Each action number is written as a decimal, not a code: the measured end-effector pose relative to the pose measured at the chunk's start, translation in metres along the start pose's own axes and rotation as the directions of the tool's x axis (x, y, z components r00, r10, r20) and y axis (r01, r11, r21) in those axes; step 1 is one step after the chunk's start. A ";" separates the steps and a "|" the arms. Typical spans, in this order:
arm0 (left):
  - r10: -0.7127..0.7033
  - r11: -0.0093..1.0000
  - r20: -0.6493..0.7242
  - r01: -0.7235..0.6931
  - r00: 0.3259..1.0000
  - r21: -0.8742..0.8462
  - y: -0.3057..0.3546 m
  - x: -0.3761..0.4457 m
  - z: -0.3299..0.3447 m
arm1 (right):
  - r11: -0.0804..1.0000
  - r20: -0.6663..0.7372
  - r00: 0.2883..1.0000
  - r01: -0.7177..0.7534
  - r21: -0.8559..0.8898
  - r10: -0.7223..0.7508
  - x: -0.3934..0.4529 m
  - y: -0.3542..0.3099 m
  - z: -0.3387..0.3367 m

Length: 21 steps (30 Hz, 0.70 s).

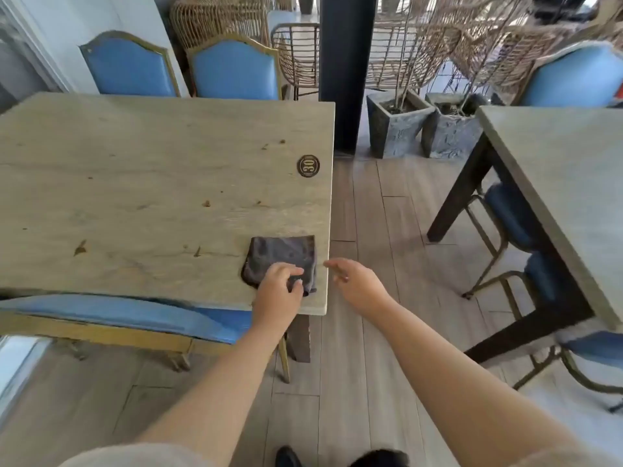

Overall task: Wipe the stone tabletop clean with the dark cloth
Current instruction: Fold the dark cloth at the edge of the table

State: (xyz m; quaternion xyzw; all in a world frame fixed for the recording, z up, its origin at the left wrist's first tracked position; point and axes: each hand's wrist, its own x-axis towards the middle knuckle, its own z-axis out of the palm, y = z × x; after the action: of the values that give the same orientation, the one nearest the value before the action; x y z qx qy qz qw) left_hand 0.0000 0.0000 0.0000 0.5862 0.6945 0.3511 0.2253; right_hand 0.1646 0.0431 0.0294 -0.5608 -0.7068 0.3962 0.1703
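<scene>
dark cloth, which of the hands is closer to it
Left. The left hand rests on the dark cloth at its near edge; the right hand hangs off the table's edge, beside it, not touching.

Two blue chairs (182,67) with gold frames at the far side, backs upright. Another blue chair (111,318) tucked under the near edge. Round dark badge (308,166) reading 30 near the right edge. Behind, wicker chairs (236,18) stacked by the wall. Dark pillar (344,72) standing just right of the far corner. Two grey stone planters (424,124) side by side on the plank floor (364,210), bare stems rising from them. Second table (566,183) at right on dark legs, blue seats (519,224) pushed beneath, one more blue chair back (576,77) beyond it. Dark shoes (340,458) at the bottom edge
</scene>
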 end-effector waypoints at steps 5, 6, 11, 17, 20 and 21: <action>-0.146 0.975 0.035 0.138 0.989 0.173 -0.007 0.023 0.045 | 0.998 0.105 0.994 -0.047 0.036 0.043 0.041 0.025 -0.006; -0.160 0.957 0.040 0.145 0.986 0.250 -0.011 0.027 0.052 | 0.998 0.132 0.991 -0.045 0.047 0.039 0.049 0.030 -0.007; -0.167 0.850 -0.027 0.158 0.986 0.503 -0.021 0.031 0.075 | 0.999 0.318 0.948 -0.005 0.032 -0.005 0.085 0.052 -0.019; -0.346 0.900 -0.035 0.342 0.938 0.270 0.012 0.049 0.065 | 0.994 0.446 0.891 0.104 -0.021 -0.084 0.120 0.060 -0.042; -0.398 0.902 0.001 0.392 0.917 0.180 0.039 0.064 0.040 | 0.978 0.450 0.878 0.202 -0.044 -0.161 0.136 0.049 -0.054; -0.411 0.899 0.040 0.397 0.911 0.187 0.048 0.071 0.033 | 0.972 0.450 0.873 0.232 -0.043 -0.189 0.142 0.044 -0.056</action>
State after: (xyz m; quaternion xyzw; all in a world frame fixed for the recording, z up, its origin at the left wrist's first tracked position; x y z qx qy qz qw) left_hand 0.0399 0.0798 0.0217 0.4600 0.8196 0.2113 0.2682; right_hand 0.1879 0.1978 0.0025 -0.3831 -0.8019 0.4580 0.0202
